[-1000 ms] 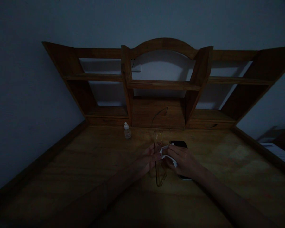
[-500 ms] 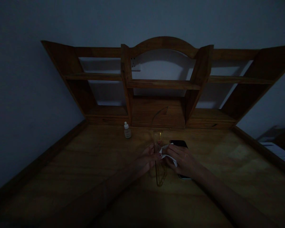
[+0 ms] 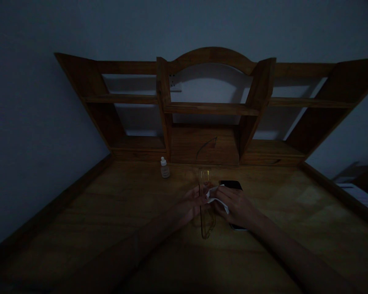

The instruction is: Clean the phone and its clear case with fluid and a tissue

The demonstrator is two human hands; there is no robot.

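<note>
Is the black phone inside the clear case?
No, the black phone lies on the desk while the left hand holds the clear case.

The tissue [image 3: 212, 192] is white, the case [image 3: 203, 224] yellowish, the phone [image 3: 232, 185] black.

Clear yellowish plastic phone case [image 3: 203, 222], glossy; crumpled white paper tissue [image 3: 212, 193], matt; black rectangular phone [image 3: 231, 184], smooth; brown wooden table [image 3: 294, 208], faint sheen right.

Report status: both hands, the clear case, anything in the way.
Left hand gripping clear case. Right hand holding white tissue at the case. Nearest clutter: dark phone, partly hidden by right hand; dropper bottle stands off left.
</note>
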